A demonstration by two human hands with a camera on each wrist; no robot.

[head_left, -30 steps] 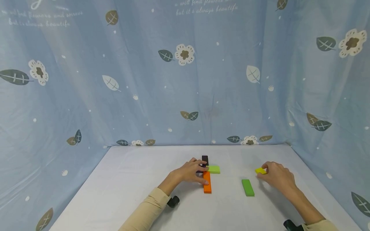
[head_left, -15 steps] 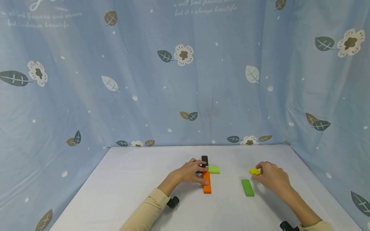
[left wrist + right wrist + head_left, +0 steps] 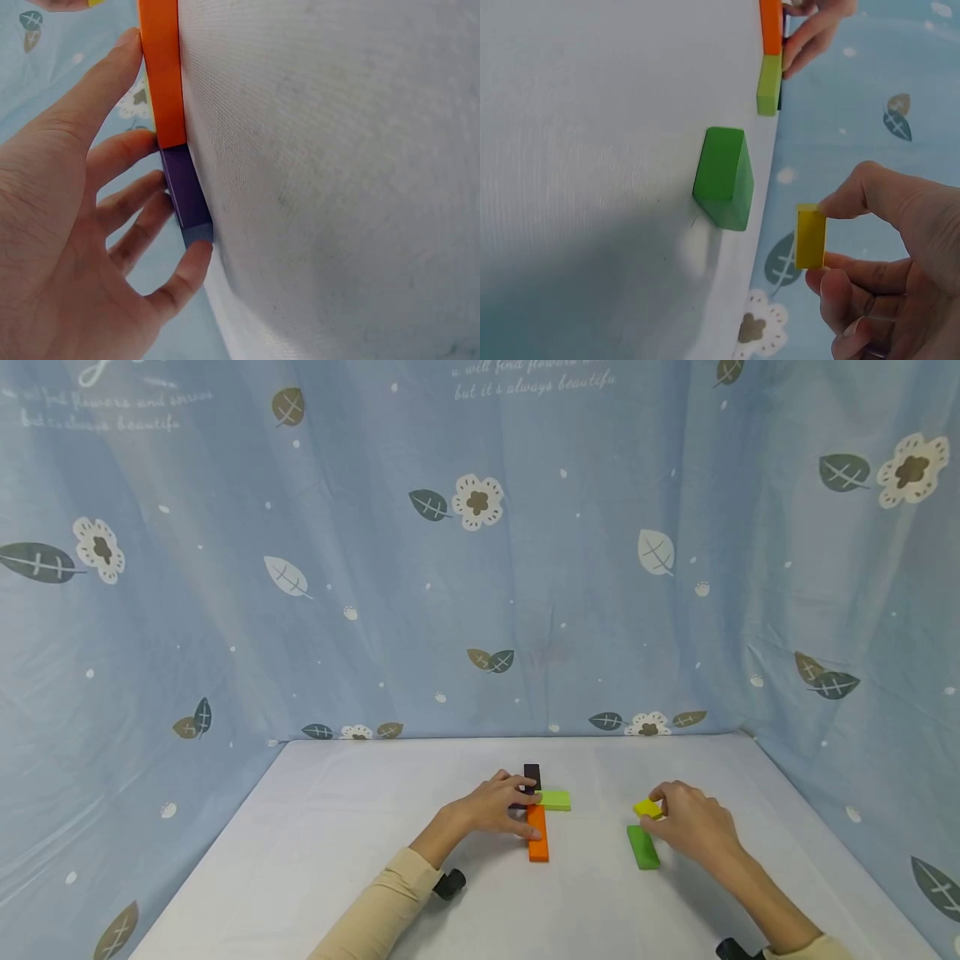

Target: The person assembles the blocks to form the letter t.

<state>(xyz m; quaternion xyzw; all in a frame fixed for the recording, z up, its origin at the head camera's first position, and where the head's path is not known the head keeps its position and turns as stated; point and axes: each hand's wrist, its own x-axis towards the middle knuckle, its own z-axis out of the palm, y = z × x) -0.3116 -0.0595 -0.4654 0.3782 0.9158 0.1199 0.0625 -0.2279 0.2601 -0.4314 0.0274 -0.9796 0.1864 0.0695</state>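
Observation:
In the head view my right hand (image 3: 693, 822) pinches a small yellow block (image 3: 648, 809) between thumb and fingers, raised off the table just behind a green block (image 3: 642, 847). My left hand (image 3: 491, 806) rests spread on a group of blocks. Its thumb touches the side of an orange block (image 3: 161, 75), while the fingertips lie along a purple block (image 3: 184, 187), the little finger at its end. A lime block (image 3: 556, 801) points right from the group, and a black block (image 3: 532, 772) stretches toward the back. The left fingers partly cover where these blocks meet.
The blocks are on a white-covered table (image 3: 337, 827). A blue curtain (image 3: 360, 543) printed with leaves and flowers hangs behind it and along both sides. Black wrist cameras (image 3: 450, 884) sit on both wrists, low over the cloth.
My right hand has carried the yellow block leftward, from the right of the green block to just behind it. The left hand and the grouped blocks have stayed put.

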